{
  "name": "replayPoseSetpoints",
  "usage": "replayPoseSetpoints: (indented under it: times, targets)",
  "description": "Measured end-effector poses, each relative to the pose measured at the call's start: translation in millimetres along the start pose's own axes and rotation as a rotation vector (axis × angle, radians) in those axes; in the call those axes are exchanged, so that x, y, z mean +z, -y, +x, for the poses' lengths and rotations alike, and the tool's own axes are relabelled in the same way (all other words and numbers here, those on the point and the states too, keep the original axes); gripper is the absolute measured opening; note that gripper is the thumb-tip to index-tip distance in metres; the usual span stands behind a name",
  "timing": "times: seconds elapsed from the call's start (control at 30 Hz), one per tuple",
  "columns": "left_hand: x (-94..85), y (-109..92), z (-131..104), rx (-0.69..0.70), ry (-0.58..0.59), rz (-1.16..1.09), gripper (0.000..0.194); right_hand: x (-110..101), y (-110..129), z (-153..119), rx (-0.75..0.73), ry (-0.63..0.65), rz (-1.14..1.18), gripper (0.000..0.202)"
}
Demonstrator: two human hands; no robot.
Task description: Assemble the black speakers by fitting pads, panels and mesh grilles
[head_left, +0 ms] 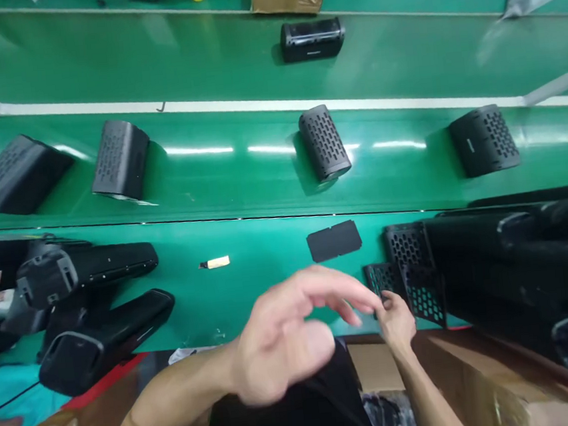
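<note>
My left hand (288, 333) is raised over the front of the green bench, palm turned inward. Its fingers are loosely bent and apart from the thumb, with nothing held. Further right, my right hand (398, 322) has its thumb and fingers closed at the lower edge of a black perforated grille (381, 276). Part of that edge is hidden by the fingers. Beside it are two more black grilles, one behind (408, 244) and one leaning nearer (425, 296). A flat black sheet (334, 240) with notched edges lies just beyond my left hand.
A small yellow-handled tool (215, 263) lies on the bench (257, 249). Large black housings crowd the left (110, 337) and right (520, 270). Several black perforated speaker shells, one upright (121, 158), stand on the green strip beyond. Cardboard boxes (486, 381) sit below the bench edge.
</note>
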State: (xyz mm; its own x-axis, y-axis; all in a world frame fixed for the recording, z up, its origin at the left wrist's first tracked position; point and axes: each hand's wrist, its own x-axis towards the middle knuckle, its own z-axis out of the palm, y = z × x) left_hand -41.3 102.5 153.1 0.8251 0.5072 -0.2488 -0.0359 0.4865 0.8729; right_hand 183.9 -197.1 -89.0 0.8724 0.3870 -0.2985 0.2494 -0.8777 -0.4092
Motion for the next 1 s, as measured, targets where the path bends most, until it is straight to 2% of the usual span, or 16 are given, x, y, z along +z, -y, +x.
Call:
replayPoseSetpoints:
  times: [0.07,0.13,0.23,0.33,0.47,0.53,0.6,0.7,0.8,0.9,1.0]
  targets:
    - [-6.4,29,20,0.007,-0.006,-0.122,0.034,4,-3,6,0.06,-0.043,-0.071,0.058]
    - [-17.3,62,28,-0.059,-0.099,-0.163,0.031,7,-4,10,0.074,-0.047,-0.096,0.061]
    - [-39.7,102,23,-0.207,-0.278,-0.166,0.032,11,-2,9,0.053,-0.023,-0.116,0.064]
    - [-58.0,128,14,-0.273,-0.411,-0.173,0.035,13,-1,6,-0.02,-0.008,-0.146,0.063]
    - [-70.8,144,4,-0.312,-0.51,-0.184,0.04,10,2,3,-0.18,0.007,-0.168,0.057]
    - [-76.1,150,1,-0.313,-0.53,-0.158,0.041,12,13,-5,-0.257,0.039,-0.141,0.054]
    - [-82.6,158,1,-0.289,-0.543,-0.074,0.041,20,35,-19,-0.432,0.153,-0.108,0.044]
    - [-94.3,174,9,-0.238,-0.574,0.115,0.04,45,82,-41,-0.745,0.416,-0.099,0.031]
    - [-104.4,189,20,-0.202,-0.592,0.281,0.036,68,124,-47,-0.864,0.541,-0.084,0.02]
    - [-106.3,194,35,-0.161,-0.576,0.434,0.029,73,142,-22,-0.775,0.537,-0.009,0.023]
    - [-95.7,195,59,-0.112,-0.506,0.661,0.019,67,145,30,-0.517,0.357,0.033,0.048]
